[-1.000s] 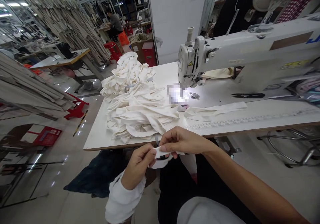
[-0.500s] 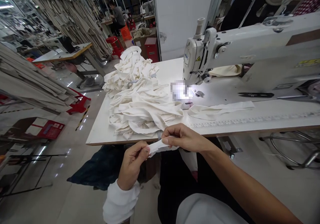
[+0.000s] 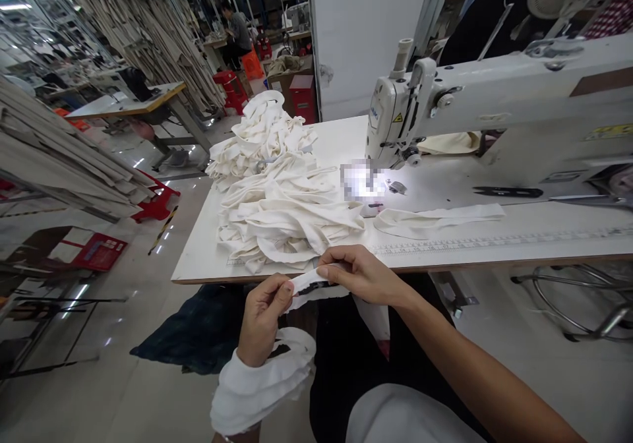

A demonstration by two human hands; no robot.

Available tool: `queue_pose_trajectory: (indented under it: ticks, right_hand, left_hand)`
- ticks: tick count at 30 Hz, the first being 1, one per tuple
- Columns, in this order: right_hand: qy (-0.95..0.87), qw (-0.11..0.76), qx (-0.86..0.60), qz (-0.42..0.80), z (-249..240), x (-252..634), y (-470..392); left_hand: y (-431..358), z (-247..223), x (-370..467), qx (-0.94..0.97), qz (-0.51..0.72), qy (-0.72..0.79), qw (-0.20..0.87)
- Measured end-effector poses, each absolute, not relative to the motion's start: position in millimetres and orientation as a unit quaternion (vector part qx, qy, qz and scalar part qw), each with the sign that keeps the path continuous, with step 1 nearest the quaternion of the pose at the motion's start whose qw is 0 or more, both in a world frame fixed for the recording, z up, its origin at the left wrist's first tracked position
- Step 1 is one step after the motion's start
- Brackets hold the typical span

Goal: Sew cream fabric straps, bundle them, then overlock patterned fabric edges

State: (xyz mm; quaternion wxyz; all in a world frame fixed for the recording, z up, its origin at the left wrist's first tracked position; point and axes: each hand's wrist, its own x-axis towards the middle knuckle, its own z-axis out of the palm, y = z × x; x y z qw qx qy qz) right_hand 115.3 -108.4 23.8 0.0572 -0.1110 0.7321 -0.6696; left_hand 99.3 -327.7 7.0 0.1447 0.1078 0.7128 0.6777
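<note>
A white fabric strip (image 3: 307, 278) is stretched between my two hands just in front of the table edge. My left hand (image 3: 264, 318) pinches its left end between thumb and fingers. The other end is gripped by my right hand (image 3: 359, 275), with more white cloth hanging below it. Dark gaps show between the layers of the strip. Bunched white fabric (image 3: 264, 380) circles my left wrist in loose folds. Beyond my hands, a heap of cream fabric strips (image 3: 277, 212) lies on the white table (image 3: 195, 252).
A white sewing machine (image 3: 465, 107) stands at the right, its needle area lit and pixelated. Near it lie a single strip (image 3: 438, 219) and black thread snips (image 3: 508, 192). A ruler (image 3: 475, 237) runs along the front edge. A dark bag (image 3: 192, 337) sits below the table.
The strip between my hands has parted into layers with dark gaps. The folds around my left wrist have spread out to the right. Both hands stay nearly in place.
</note>
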Motion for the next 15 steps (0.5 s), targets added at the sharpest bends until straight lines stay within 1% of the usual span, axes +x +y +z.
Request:
queue_pose_trajectory:
  ticks: [3, 8, 10, 12, 14, 15]
  right_hand:
    - [0.761, 0.014, -0.119, -0.637, 26.4, 117.1, -110.9]
    - [0.751, 0.026, -0.106, -0.651, 21.9, 117.4, -114.7]
    - [0.742, 0.029, -0.097, -0.662, 22.0, 117.3, -117.6]
    - [0.738, 0.026, -0.107, -0.666, 25.6, 116.6, -122.4]
    - [0.743, 0.002, -0.149, -0.653, 31.3, 113.3, -129.3]
    - [0.750, -0.025, -0.167, -0.639, 33.9, 110.2, -133.4]
  left_hand:
    - [-326.9, 6.2, 98.3, 0.108, 0.678, 0.714, 0.136]
    - [-321.7, 11.5, 100.6, 0.082, 0.725, 0.669, 0.142]
    - [-323.1, 12.1, 105.6, 0.086, 0.763, 0.610, 0.195]
    - [-326.6, 9.2, 113.1, 0.127, 0.809, 0.494, 0.292]
    - [-329.8, 3.1, 121.4, 0.195, 0.835, 0.350, 0.378]
    - [-330.3, -0.4, 125.0, 0.222, 0.840, 0.293, 0.400]
